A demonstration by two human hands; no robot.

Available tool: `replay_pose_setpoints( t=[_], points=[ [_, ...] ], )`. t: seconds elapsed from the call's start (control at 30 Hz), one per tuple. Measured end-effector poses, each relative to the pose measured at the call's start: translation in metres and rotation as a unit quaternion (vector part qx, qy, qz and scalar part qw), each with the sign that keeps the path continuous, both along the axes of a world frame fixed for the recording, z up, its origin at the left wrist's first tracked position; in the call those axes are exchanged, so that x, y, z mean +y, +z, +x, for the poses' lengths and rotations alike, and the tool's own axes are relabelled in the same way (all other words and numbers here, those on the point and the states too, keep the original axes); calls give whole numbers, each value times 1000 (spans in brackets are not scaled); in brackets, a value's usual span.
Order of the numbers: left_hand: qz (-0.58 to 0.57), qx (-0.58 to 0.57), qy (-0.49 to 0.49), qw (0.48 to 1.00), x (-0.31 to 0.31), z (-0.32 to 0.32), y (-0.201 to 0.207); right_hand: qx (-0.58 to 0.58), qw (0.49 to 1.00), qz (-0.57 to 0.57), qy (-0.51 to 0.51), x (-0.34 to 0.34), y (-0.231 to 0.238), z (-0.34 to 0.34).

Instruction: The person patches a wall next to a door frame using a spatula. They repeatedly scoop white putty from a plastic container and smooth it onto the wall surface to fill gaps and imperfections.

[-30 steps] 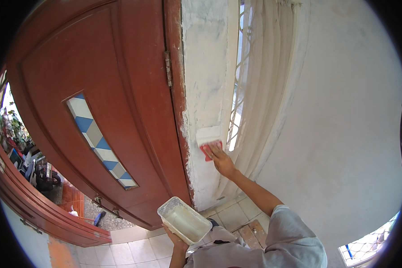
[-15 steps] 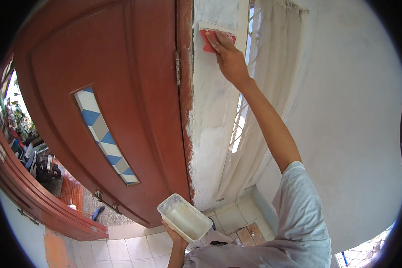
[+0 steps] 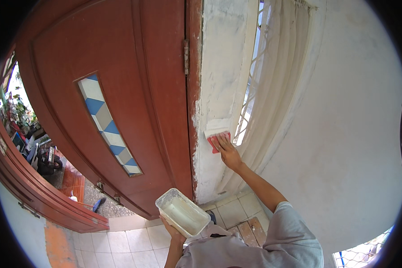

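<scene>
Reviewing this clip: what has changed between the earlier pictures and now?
The right hand carried the red scraper from low on the white wall strip up near the top of the picture, then back down to about its first height. Nothing was taken hold of or let go. The left hand still holds the plastic tub low down.

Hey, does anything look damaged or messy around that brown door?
Yes. Ragged white smears run along the brown door frame's edge, breaking its line. At lower left, the pale wall has a rough-edged orange patch, unlike its surroundings.
</scene>
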State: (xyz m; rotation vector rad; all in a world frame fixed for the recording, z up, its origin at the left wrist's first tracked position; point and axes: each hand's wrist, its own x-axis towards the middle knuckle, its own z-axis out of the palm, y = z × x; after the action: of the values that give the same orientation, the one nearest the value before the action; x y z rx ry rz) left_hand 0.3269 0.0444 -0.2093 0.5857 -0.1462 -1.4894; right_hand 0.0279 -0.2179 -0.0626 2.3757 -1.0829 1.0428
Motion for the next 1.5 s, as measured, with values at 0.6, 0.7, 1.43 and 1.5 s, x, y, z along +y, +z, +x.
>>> replay_pose_setpoints(
  t=[0.6,0.7,1.43,1.5],
  points=[
    [0,-6,20,1000,-7,-7,26,-44,962,-268,15,-54,361,29],
    [-15,17,4,1000,-4,-2,22,-39,976,-214,-4,-58,259,25],
    [123,-47,-13,991,-6,3,21,-809,372,437,131,176,-26,50],
    [139,-57,-7,989,-9,-4,31,-813,348,449,123,181,-34,39]
  ],
)
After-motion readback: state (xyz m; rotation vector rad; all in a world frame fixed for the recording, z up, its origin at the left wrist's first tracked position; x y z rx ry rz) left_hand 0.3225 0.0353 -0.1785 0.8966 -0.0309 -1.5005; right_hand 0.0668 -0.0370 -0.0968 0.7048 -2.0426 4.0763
